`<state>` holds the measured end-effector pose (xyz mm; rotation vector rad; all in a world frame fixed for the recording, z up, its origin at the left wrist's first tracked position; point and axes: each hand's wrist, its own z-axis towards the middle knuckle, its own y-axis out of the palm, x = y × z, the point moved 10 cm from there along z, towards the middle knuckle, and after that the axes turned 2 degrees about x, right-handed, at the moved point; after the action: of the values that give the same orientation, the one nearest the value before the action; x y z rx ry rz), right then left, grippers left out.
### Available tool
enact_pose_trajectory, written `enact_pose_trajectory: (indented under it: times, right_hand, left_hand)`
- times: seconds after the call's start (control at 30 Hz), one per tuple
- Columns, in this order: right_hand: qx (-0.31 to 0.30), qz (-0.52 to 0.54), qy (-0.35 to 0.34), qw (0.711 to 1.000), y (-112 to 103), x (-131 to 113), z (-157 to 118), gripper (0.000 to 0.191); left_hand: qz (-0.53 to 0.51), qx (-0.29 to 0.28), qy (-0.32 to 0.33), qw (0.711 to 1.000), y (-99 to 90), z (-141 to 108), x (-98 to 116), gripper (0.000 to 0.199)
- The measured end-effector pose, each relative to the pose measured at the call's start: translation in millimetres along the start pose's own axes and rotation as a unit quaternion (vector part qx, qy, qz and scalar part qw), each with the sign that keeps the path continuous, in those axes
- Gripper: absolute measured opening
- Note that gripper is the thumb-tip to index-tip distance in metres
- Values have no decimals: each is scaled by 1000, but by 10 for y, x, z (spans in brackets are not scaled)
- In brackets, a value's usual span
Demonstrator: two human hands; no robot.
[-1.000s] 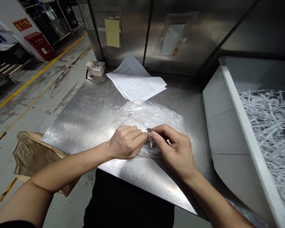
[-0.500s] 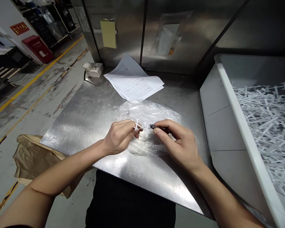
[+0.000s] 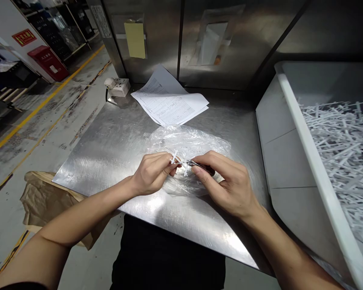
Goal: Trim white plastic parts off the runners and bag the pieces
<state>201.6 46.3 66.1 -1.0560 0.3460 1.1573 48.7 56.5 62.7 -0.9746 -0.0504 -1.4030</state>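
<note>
Between the fingertips of my left hand is a small white plastic sprue with short cross branches. My right hand is closed around a dark pair of nippers, its tip pointing left. That tip meets, or nearly meets, the right end of the sprue; the exact contact is too small to make out. Beneath both hands a clear plastic bag lies crumpled on the steel table. Small white bits show on the bag below the nippers, though blurred.
To the right stands a large white bin heaped with white sprues. Printed sheets lie behind the bag. A power socket sits at the back left corner. Brown paper is below the table's left edge.
The nippers in my right hand have moved slightly left, closing the gap to the sprue. My left hand has stayed nearly still, and the view has shifted a little.
</note>
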Motion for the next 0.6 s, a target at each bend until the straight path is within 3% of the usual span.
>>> enact_pose_trajectory:
  times: [0.3, 0.6]
  right_hand:
    - [-5, 2, 11, 1000, 13, 28, -9, 6]
    - [-25, 74, 220, 972, 209, 510, -126, 20]
  left_hand:
    - [-7, -5, -14, 1000, 11, -7, -23, 24]
    - [76, -34, -91, 992, 95, -90, -220, 23]
